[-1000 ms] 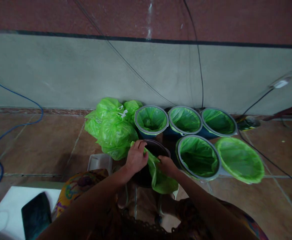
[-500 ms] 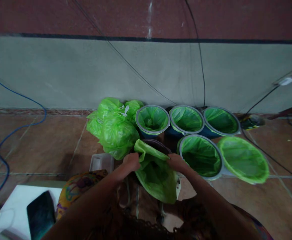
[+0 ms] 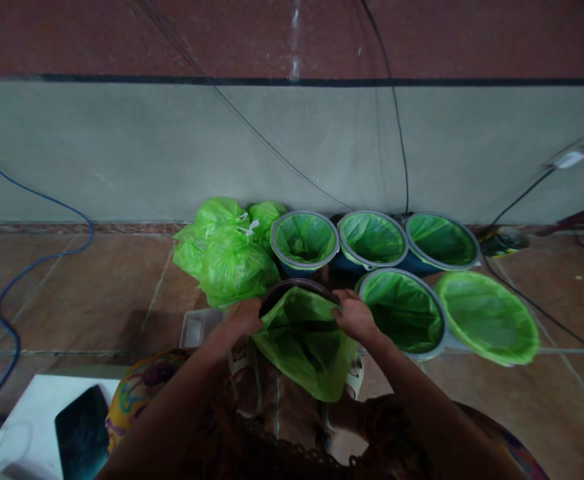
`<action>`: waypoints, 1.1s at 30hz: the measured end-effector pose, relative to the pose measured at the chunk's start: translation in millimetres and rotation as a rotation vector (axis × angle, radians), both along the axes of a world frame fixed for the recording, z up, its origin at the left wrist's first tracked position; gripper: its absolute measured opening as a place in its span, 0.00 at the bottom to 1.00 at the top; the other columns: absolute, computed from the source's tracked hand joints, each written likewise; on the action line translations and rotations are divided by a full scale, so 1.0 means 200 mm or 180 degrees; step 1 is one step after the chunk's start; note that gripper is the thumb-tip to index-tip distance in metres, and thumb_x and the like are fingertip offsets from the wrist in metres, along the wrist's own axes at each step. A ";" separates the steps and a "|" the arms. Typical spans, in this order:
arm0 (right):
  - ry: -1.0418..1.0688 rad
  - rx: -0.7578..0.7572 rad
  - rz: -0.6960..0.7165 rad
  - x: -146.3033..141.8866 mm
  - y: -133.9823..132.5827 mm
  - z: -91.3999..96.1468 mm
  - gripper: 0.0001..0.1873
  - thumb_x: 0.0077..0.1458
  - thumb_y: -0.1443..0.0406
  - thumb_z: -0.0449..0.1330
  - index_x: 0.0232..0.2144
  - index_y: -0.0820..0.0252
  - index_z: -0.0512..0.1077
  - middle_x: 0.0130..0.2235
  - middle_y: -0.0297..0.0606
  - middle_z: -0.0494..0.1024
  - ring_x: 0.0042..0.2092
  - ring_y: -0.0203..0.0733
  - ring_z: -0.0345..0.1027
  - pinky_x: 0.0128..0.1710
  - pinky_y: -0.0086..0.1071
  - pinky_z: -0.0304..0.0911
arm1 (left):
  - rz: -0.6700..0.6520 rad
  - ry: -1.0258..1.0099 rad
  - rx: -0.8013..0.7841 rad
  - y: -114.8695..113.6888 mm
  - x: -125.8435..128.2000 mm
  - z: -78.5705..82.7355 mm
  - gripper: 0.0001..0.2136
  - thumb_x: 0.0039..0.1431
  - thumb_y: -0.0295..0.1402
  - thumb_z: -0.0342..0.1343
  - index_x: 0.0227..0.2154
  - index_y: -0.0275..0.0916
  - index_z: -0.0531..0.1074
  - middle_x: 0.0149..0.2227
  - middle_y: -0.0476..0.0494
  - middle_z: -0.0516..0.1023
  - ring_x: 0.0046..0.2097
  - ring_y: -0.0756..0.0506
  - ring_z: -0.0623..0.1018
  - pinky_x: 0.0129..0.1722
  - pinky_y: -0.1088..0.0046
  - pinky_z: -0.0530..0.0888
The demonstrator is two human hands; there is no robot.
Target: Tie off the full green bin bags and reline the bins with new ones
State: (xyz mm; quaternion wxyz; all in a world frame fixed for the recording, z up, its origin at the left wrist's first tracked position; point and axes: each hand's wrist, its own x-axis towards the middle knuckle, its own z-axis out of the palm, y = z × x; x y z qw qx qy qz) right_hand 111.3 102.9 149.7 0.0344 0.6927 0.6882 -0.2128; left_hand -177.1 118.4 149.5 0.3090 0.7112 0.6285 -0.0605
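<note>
Between my hands a green bin bag (image 3: 307,353) hangs with its mouth spread, its near side drooping over the front of a dark bin (image 3: 292,285). My left hand (image 3: 245,317) is closed on the bag's left edge, at the bin's rim. On the other side my right hand (image 3: 353,313) grips the bag's right edge by the rim. The far part of the dark rim shows bare behind the bag. Most of the bin's body is hidden by the bag.
Tied green bags (image 3: 237,263) lie at the left. Lined bins (image 3: 305,241) stand along the wall, with another lined bin (image 3: 402,313) and a light green one (image 3: 487,320) at the right. A phone (image 3: 82,427) rests on a white surface (image 3: 32,413). A blue cable (image 3: 7,300) crosses the floor.
The bag's far edge, folded across the bin before, has dropped inside the rim and its mouth is wider. My left hand has moved left, and more dark rim shows.
</note>
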 end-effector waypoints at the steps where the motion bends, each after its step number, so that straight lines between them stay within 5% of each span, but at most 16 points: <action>1: 0.0061 0.0083 0.0122 -0.03 0.01 -0.01 0.24 0.57 0.65 0.56 0.56 0.65 0.67 0.55 0.51 0.72 0.56 0.52 0.65 0.55 0.37 0.56 | -0.0063 0.0139 0.0125 0.00 0.04 0.01 0.15 0.50 0.31 0.59 0.42 0.36 0.75 0.43 0.35 0.80 0.47 0.36 0.78 0.49 0.63 0.72; 6: -0.0084 0.0111 0.0461 -0.17 0.04 -0.09 0.18 0.60 0.67 0.51 0.51 0.66 0.70 0.51 0.52 0.74 0.53 0.51 0.65 0.55 0.38 0.54 | -0.0185 0.0148 0.0765 0.02 0.28 -0.03 0.21 0.60 0.36 0.54 0.52 0.27 0.68 0.51 0.25 0.75 0.56 0.33 0.73 0.57 0.59 0.67; 11: -0.0503 0.0067 0.0461 -0.25 0.07 -0.16 0.17 0.61 0.72 0.47 0.47 0.68 0.72 0.47 0.55 0.76 0.50 0.52 0.68 0.49 0.39 0.60 | 0.0039 0.0272 0.0348 0.07 0.37 -0.14 0.19 0.61 0.33 0.53 0.53 0.28 0.67 0.48 0.26 0.77 0.53 0.35 0.76 0.53 0.62 0.70; 18: -0.0510 -0.0210 0.0168 -0.25 0.08 -0.12 0.17 0.60 0.74 0.48 0.41 0.66 0.76 0.40 0.56 0.80 0.44 0.50 0.74 0.40 0.36 0.65 | 0.0063 0.0165 0.0282 0.09 0.31 -0.12 0.13 0.60 0.25 0.48 0.44 0.37 0.75 0.43 0.34 0.81 0.48 0.39 0.79 0.49 0.66 0.72; 24: 0.0493 -0.0081 -0.0055 -0.15 0.16 -0.06 0.14 0.61 0.64 0.53 0.40 0.59 0.78 0.39 0.41 0.82 0.42 0.41 0.74 0.42 0.29 0.63 | 0.0673 -0.0179 0.0401 0.15 0.20 -0.07 0.13 0.61 0.27 0.48 0.40 0.38 0.77 0.40 0.41 0.82 0.43 0.44 0.79 0.44 0.71 0.72; 28: 0.1359 -0.0156 -0.0621 -0.09 0.24 -0.12 0.18 0.63 0.60 0.50 0.39 0.62 0.78 0.35 0.38 0.81 0.35 0.38 0.73 0.34 0.26 0.63 | 0.1151 -0.0687 0.0326 0.20 0.13 -0.11 0.11 0.60 0.29 0.50 0.36 0.36 0.79 0.35 0.43 0.82 0.38 0.47 0.78 0.39 0.74 0.71; 33: 0.1053 -0.0065 -0.0860 -0.08 0.34 -0.19 0.15 0.59 0.63 0.54 0.35 0.63 0.80 0.35 0.40 0.82 0.36 0.39 0.74 0.34 0.26 0.61 | 0.1472 -0.0802 0.0269 0.23 0.07 -0.20 0.11 0.59 0.28 0.51 0.32 0.33 0.79 0.30 0.44 0.80 0.33 0.47 0.78 0.31 0.76 0.68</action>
